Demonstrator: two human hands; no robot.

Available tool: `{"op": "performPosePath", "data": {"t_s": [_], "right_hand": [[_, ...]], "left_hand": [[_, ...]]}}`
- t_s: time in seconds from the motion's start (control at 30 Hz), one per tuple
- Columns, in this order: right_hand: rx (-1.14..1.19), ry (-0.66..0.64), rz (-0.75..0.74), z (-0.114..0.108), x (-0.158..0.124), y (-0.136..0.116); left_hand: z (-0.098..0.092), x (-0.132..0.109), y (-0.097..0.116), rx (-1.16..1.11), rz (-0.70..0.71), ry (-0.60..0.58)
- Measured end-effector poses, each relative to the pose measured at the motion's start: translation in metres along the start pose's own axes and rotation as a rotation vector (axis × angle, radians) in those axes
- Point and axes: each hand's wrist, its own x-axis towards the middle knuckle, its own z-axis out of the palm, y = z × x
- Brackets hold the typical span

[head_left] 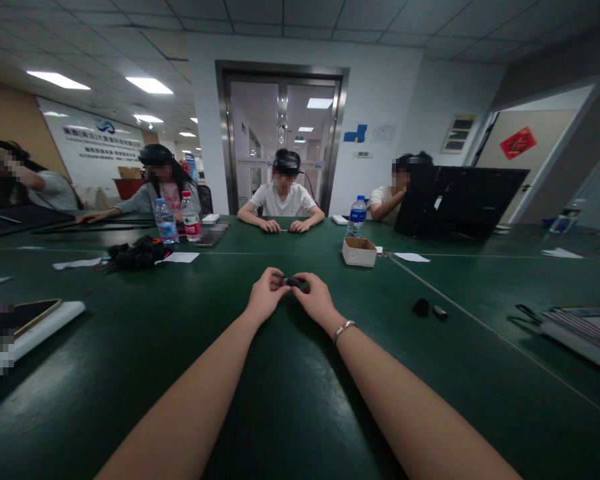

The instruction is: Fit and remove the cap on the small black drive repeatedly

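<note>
Both my arms reach forward over the green table. Between my hands is a small dark, elongated object, too small to name, with a pinkish or shiny part at its left end. My left hand pinches that left end between thumb and fingers. On the other end, the fingers of my right hand are closed, and a silver bracelet circles that wrist. To the right on the tabletop lie a small black piece and a small dark, shiny-ended piece.
Beyond my hands stands a small open cardboard box, with a water bottle behind it. Black tangled items and two bottles stand left. A fabric pouch lies right, a phone left. Several people sit around the table; a monitor stands right.
</note>
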Motion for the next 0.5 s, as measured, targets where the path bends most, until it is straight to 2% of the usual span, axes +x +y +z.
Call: {"op": "performPosePath", "data": {"t_s": [0.2,0.33,0.5], "right_hand": [[0.149,0.036,0.116,0.0027,0.0007,0.0047],[0.318,-0.022,0.186,0.0043,0.0017,0.0046],[0.500,-0.067,0.266,0.0001,0.0029,-0.0016]], "left_hand": [[-0.0003,0.0008,-0.0011,-0.025,-0.017,-0.048],[-0.0016,0.0034,-0.0053,0.043,0.021,-0.075],[-0.0023,0.0051,-0.0098,0.070,0.038,-0.052]]}}
